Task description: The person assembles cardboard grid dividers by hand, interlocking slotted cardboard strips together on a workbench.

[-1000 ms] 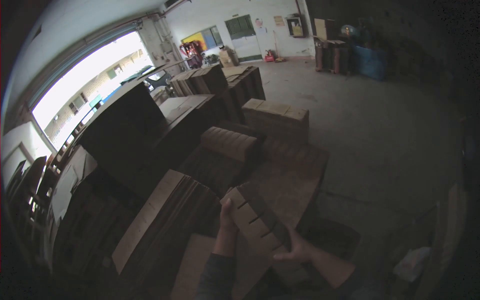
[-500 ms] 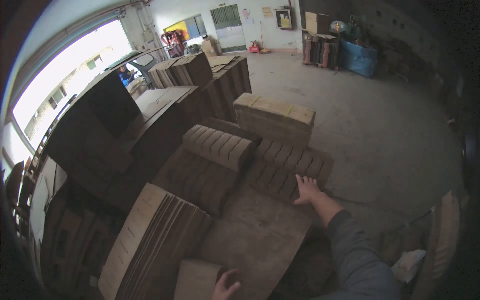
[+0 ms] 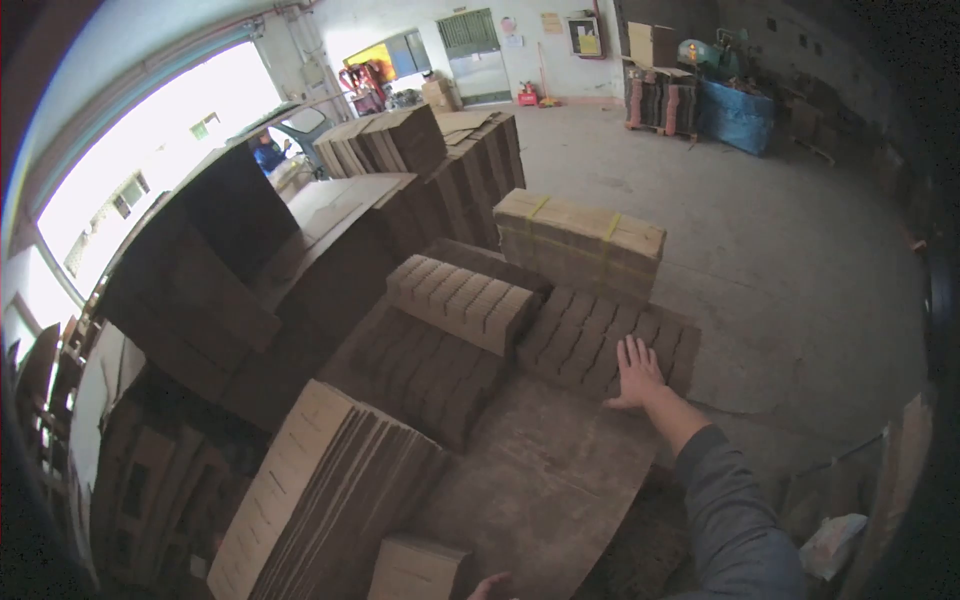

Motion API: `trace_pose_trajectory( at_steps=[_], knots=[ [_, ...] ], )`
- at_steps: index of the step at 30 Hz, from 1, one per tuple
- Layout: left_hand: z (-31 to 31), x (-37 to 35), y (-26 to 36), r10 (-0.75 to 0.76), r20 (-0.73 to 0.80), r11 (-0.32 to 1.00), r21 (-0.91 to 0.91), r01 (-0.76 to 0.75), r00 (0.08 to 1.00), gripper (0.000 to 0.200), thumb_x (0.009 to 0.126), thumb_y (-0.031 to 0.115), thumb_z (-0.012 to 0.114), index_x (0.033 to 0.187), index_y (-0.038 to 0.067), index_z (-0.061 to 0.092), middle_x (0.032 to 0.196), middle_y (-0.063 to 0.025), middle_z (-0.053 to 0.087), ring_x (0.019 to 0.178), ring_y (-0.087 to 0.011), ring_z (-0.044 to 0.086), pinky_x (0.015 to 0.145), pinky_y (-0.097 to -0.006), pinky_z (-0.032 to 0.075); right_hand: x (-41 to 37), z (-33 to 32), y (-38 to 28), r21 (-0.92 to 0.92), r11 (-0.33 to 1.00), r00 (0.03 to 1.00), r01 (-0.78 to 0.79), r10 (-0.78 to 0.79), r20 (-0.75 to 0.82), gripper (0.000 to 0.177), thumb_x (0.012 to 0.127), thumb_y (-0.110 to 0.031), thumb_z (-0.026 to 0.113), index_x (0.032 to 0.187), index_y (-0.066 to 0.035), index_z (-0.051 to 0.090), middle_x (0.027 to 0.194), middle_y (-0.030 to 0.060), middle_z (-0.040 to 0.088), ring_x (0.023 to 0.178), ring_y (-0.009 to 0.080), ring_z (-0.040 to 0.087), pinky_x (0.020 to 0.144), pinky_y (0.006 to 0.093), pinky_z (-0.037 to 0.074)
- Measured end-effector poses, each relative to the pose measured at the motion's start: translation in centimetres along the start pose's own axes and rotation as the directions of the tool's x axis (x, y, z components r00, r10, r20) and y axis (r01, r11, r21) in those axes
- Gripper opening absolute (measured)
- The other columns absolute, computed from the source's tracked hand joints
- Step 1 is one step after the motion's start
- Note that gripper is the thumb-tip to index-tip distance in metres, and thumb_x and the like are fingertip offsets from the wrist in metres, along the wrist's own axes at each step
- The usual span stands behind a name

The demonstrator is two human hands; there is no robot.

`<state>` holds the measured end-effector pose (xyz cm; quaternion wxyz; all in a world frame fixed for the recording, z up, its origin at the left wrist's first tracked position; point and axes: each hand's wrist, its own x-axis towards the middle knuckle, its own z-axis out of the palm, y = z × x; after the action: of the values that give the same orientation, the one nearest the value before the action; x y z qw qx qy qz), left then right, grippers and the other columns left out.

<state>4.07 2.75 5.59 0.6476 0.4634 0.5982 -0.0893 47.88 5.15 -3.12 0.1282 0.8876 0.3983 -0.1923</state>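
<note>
My right hand [image 3: 638, 375] reaches forward with fingers spread, lying on the near edge of a low block of slotted cardboard pieces [image 3: 590, 335]. Its grey sleeve runs down to the lower right. Of my left hand [image 3: 492, 588] only a little shows at the bottom edge, a finger stretched out and nothing seen in it. Beside it stands a small cardboard stack [image 3: 418, 570]. A brown cardboard sheet [image 3: 540, 450] spreads between the two hands. To the left leans a tall stack of slotted cardboard sheets [image 3: 325, 490].
A lighter slotted cardboard block [image 3: 460, 300] lies on darker ones. Behind is a yellow-strapped cardboard bundle [image 3: 580, 245]. Large cardboard stacks [image 3: 380, 215] line the left. A blue-wrapped load [image 3: 735, 115] stands at the back right. Another person [image 3: 268, 153] is far off by the doorway.
The view has shifted, so the stacks appear farther right. My right hand stays at the slotted block, its fingers now flatter. My left hand has dropped mostly out of the bottom edge.
</note>
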Motion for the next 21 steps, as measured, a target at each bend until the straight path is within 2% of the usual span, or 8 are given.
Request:
trace_pose_trajectory(
  at_steps=[3,5,6,9,12,15,18,21],
  knots=[
    [1.1,-1.5,2.6,-0.192,-0.116,0.980,-0.081,0.183,0.975,0.032,0.090,0.018,0.066,0.120,0.007,0.066,0.132,-0.0119,0.059,0.123,-0.0296,0.056,0.108,-0.0411,0.043,0.6,0.0,0.3,0.026,1.000,1.000,-0.013,0.012,0.021,0.132,0.071,-0.071,0.069,0.152,-0.005,-0.012,0.161,0.0164,-0.014,0.149,0.0336,-0.011,0.122,0.0473,-0.002],
    [-0.8,0.4,-2.3,0.086,-0.013,0.990,0.110,-0.084,0.996,0.049,0.087,0.027,0.072,0.131,0.014,0.056,0.136,-0.0087,0.056,0.127,-0.0256,0.052,0.110,-0.0362,0.039,0.6,-0.1,0.7,0.035,0.999,1.000,0.011,-0.011,0.000,0.139,0.065,-0.080,0.066,0.152,-0.004,-0.011,0.160,0.0172,-0.014,0.149,0.0339,-0.012,0.122,0.0477,-0.003],
    [-0.8,0.7,-2.9,0.150,0.022,0.976,0.154,-0.152,0.988,0.053,0.086,0.029,0.073,0.134,0.015,0.053,0.137,-0.0079,0.055,0.128,-0.0246,0.051,0.110,-0.0349,0.038,0.5,0.1,1.1,0.036,0.999,1.000,0.017,-0.017,-0.005,0.141,0.063,-0.082,0.065,0.152,-0.004,-0.011,0.160,0.0174,-0.014,0.149,0.0340,-0.012,0.122,0.0478,-0.003],
    [1.1,-1.1,0.5,0.043,-0.089,0.989,0.146,-0.029,0.995,0.036,0.092,0.013,0.062,0.128,0.010,0.062,0.128,-0.0123,0.061,0.120,-0.0249,0.058,0.109,-0.0335,0.042,-0.4,0.5,1.7,0.028,0.998,0.996,0.054,-0.052,-0.068,0.143,0.060,-0.088,0.059,0.153,-0.003,-0.008,0.160,0.0188,-0.011,0.148,0.0352,-0.011,0.122,0.0480,-0.004],
    [1.5,-1.1,-0.2,0.076,-0.137,0.996,0.052,-0.069,0.988,0.035,0.086,0.028,0.070,0.118,0.012,0.070,0.119,-0.0122,0.067,0.109,-0.0271,0.064,0.099,-0.0355,0.049,-3.0,1.0,2.0,0.099,0.993,0.990,0.065,-0.051,-0.133,0.137,0.065,-0.086,0.059,0.154,-0.003,-0.006,0.161,0.0195,-0.008,0.149,0.0348,-0.009,0.122,0.0486,-0.003],
    [1.8,-1.2,-1.4,0.211,-0.138,0.977,0.069,-0.204,0.968,0.032,0.085,0.029,0.072,0.113,0.014,0.072,0.117,-0.0054,0.068,0.106,-0.0198,0.065,0.098,-0.0306,0.050,-5.9,3.9,2.4,0.187,0.980,0.968,0.065,-0.017,-0.250,0.128,0.069,-0.084,0.055,0.154,-0.003,0.004,0.161,0.0194,-0.001,0.149,0.0351,-0.003,0.121,0.0500,0.002],
    [2.2,-2.1,-4.0,0.424,-0.082,0.891,0.215,-0.399,0.902,0.050,0.082,0.029,0.078,0.127,0.012,0.062,0.124,-0.0095,0.065,0.117,-0.0221,0.060,0.105,-0.0308,0.044,-10.6,7.8,2.3,0.360,0.930,0.952,0.073,0.043,-0.304,0.119,0.070,-0.080,0.057,0.153,-0.006,0.017,0.160,0.0178,0.009,0.147,0.0384,0.006,0.119,0.0507,0.009],
    [1.7,0.8,-7.5,0.523,0.014,0.795,0.353,-0.494,0.852,0.065,0.081,0.044,0.077,0.131,0.009,0.057,0.127,-0.0088,0.063,0.118,-0.0210,0.060,0.105,-0.0306,0.044,-15.9,12.2,1.6,0.552,0.825,0.957,0.120,0.053,-0.286,0.108,0.072,-0.067,0.067,0.149,-0.003,0.026,0.155,0.0210,0.016,0.144,0.0396,0.013,0.119,0.0507,0.017]
  ],
)
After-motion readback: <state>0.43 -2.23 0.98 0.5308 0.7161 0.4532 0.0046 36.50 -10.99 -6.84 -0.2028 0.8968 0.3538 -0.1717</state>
